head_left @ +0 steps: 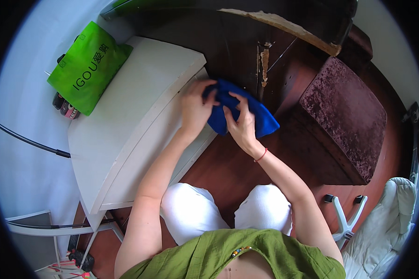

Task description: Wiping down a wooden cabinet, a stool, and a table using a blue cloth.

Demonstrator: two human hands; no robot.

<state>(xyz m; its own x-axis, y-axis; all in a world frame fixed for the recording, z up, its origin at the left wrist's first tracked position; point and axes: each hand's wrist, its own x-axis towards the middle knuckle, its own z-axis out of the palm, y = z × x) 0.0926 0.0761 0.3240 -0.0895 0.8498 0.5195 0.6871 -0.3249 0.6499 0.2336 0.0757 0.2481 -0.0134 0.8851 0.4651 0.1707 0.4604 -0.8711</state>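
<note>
A blue cloth (264,118) hangs in front of me beside the white cabinet, its right corner spreading out past my right wrist. My left hand (195,106) has its fingers curled at the cloth's upper left edge, slightly smeared by motion. On the cloth's near side, my right hand (241,122) grips it with bent fingers and the thumb, a thin red bracelet (261,155) around that wrist. The white cabinet (139,111) has a curved front, and my left forearm passes over it.
A green bag (89,69) lies on the cabinet top, with dark bottles (69,109) partly under it. To the right stands a brown velvet stool (344,116). A dark panel with a chipped edge (284,25) is at the back. A padded grey-white cover (381,223) is at lower right.
</note>
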